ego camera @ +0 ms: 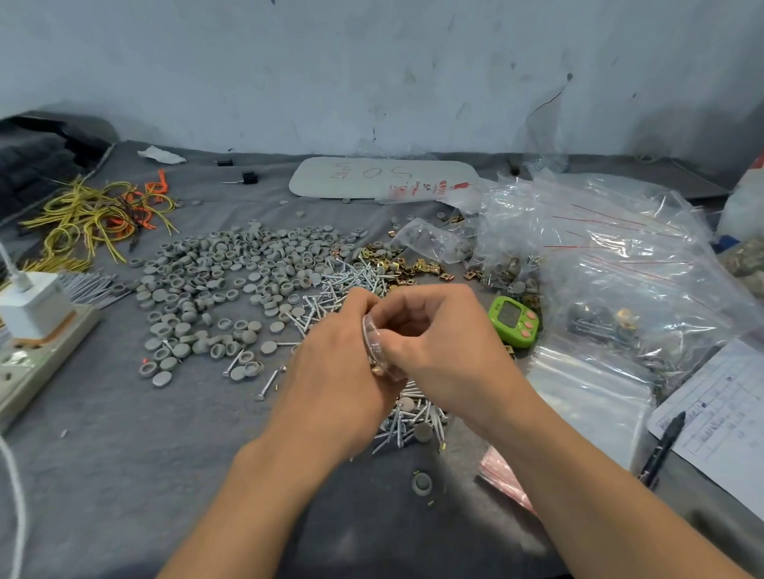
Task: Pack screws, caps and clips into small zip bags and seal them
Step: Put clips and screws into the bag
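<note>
Two hands meet at the centre of the frame, and between them is the small clear plastic zip bag, held edge-on above the grey cloth-covered table. The left hand and the right hand both have their fingers curled in, pinching the bag's rim from either side. This looks like the sealing stage of one bag, though whether the strip is already pressed shut cannot be told. The bag bulges slightly, and something brass-coloured shows near its lower edge; the rest of its contents are hidden by the fingers. Just under the hands lies a heap of silver screws, and at right centre a flat stack of empty clear bags waits. Further back spread a wide pile of round grey caps and a scatter of brass clips, so plenty is left to pack. At right, a large transparent sack of filled bags suggests many are done.
</note>
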A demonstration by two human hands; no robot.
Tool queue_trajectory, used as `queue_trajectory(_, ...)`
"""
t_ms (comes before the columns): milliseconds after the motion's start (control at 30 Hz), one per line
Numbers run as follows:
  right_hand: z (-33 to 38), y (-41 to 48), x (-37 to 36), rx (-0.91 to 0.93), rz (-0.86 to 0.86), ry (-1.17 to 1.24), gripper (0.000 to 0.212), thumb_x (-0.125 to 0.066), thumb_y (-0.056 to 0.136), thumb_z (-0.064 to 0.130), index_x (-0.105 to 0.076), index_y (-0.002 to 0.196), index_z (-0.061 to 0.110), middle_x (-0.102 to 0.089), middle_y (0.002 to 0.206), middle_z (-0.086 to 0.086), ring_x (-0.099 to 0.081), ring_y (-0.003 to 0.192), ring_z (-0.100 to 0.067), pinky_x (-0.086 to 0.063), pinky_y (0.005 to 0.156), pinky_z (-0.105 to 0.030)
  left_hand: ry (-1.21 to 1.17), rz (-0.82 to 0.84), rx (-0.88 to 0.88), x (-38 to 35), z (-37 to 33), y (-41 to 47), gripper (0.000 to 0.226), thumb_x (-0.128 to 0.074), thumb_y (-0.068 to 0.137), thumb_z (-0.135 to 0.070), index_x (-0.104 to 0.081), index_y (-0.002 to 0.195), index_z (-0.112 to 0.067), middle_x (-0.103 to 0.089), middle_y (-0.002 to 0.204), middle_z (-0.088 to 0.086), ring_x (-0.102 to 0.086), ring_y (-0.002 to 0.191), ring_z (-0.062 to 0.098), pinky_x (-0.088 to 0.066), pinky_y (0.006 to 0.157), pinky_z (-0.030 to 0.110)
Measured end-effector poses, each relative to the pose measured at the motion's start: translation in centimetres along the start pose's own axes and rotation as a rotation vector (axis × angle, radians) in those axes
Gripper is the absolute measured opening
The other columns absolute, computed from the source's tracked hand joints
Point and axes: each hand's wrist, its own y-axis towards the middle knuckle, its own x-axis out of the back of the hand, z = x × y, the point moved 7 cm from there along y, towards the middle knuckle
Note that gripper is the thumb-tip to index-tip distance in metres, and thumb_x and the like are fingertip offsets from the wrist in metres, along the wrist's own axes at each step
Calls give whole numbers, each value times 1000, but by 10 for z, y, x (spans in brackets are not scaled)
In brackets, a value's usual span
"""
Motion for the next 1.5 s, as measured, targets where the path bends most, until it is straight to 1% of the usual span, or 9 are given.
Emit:
queue_trajectory(100,5,1,-4,26,29,-11,19,-72,77,1,-77,76,19,-75,68,-1,-69,60,-11,-54,58,-26,-41,-30,4,6,1,0,41,-74,74,-29,-42,96,-42,-62,76,-14,-49,64,-2,-33,51,19)
queue_trajectory(200,10,3,15,63,-103,-40,15,-78,77,7,-79,75,22,-75,69,4,-72,63,-10,-57,59,-25,-72,-75,13,13,4,-1,40,-77,80,-31,-43,97,-43,-65,80,-15,-56,69,1,-41,54,26)
queue_trajectory(267,7,4,29,41,-153,-336,15,-77,81,12,-80,78,26,-75,71,10,-71,66,-6,-58,63,-23,-74,-109,27,19,7,0,41,-79,82,-31,-43,98,-42,-67,87,-15,-61,75,6,-46,60,30)
queue_trajectory(400,-20,-2,26,-184,92,-1003,16,-68,90,29,-77,102,33,-77,97,2,-70,91,-24,-58,77,-34,-76,-153,42,30,14,0,40,-81,84,-32,-45,99,-41,-67,92,-15,-64,80,6,-53,69,34)
queue_trajectory(567,-27,-1,45,-235,31,-1013,20,-67,87,22,-79,100,31,-76,96,1,-70,93,-26,-61,83,-39,-54,-157,36,33,17,-1,41,-82,84,-33,-45,100,-40,-65,92,-16,-60,78,2,-46,63,26)
queue_trajectory(767,-41,-7,36,-265,225,-1086,16,-67,87,17,-75,99,23,-74,93,-3,-68,89,-27,-60,79,-36,-42,-148,38,30,18,-1,42,-82,84,-33,-44,101,-41,-64,92,-15,-58,76,0,-43,61,21)
queue_trajectory(1033,-42,-1,36,-212,260,-1093,5,-68,84,19,-69,84,24,-70,86,0,-66,81,-26,-60,72,-38,-29,-150,30,27,16,0,39,-79,85,-36,-42,97,-41,-63,90,-18,-59,76,1,-47,63,31)
queue_trajectory(1300,-26,5,43,-106,-16,-673,14,-68,95,24,-81,89,25,-75,72,8,-64,64,-14,-51,63,-31,2,-124,42,22,15,1,42,-79,85,-33,-41,98,-41,-64,89,-14,-61,77,9,-55,68,41)
queue_trajectory(1500,-25,3,35,-156,18,-869,35,-54,94,34,-68,68,16,-65,62,-2,-62,63,-25,-56,62,-36,-3,-123,34,21,15,0,43,-80,85,-32,-40,98,-41,-65,89,-13,-61,76,7,-54,67,39)
